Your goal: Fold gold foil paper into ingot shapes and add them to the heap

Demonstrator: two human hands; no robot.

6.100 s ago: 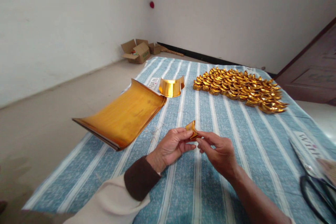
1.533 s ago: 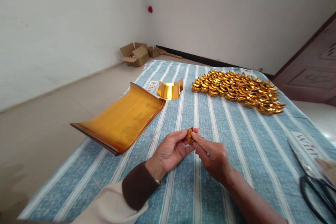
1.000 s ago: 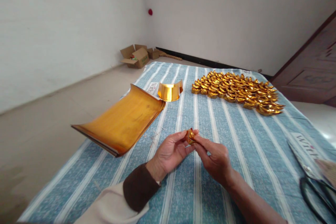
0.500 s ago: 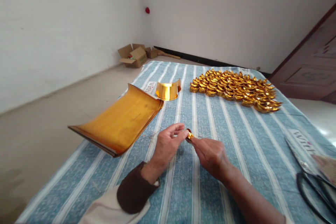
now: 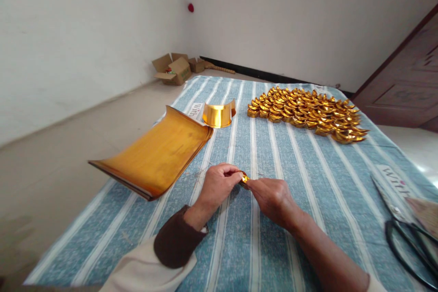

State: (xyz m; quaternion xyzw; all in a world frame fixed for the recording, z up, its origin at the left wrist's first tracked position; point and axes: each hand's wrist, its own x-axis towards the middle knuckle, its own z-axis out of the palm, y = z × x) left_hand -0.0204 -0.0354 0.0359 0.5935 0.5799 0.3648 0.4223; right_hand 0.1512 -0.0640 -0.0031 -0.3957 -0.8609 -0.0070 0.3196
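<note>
Between my two hands, low over the striped cloth, is a small piece of folded gold foil paper (image 5: 244, 179). My left hand (image 5: 219, 185) pinches its left side with thumb and fingers. On its right side, my right hand (image 5: 274, 198) is closed with the fingertips gripping the edge; part of the piece is hidden by the fingers. Beyond my hands, to the right, several finished gold paper ingots (image 5: 304, 112) stand packed in rows. To the left lies a curled stack of gold paper sheets (image 5: 153, 153), with a smaller curved gold sheet (image 5: 218, 116) just past it.
Black-handled scissors (image 5: 398, 219) lie at the right edge of the table, beside a brownish patterned item (image 5: 424, 214). A blue and white striped cloth (image 5: 226, 246) covers the table. Open cardboard boxes (image 5: 174, 70) sit on the floor by the far corner.
Both hands stay on the small gold piece. My left fingers have closed in on it, and the piece has tilted slightly. The camera view has shifted a little.
</note>
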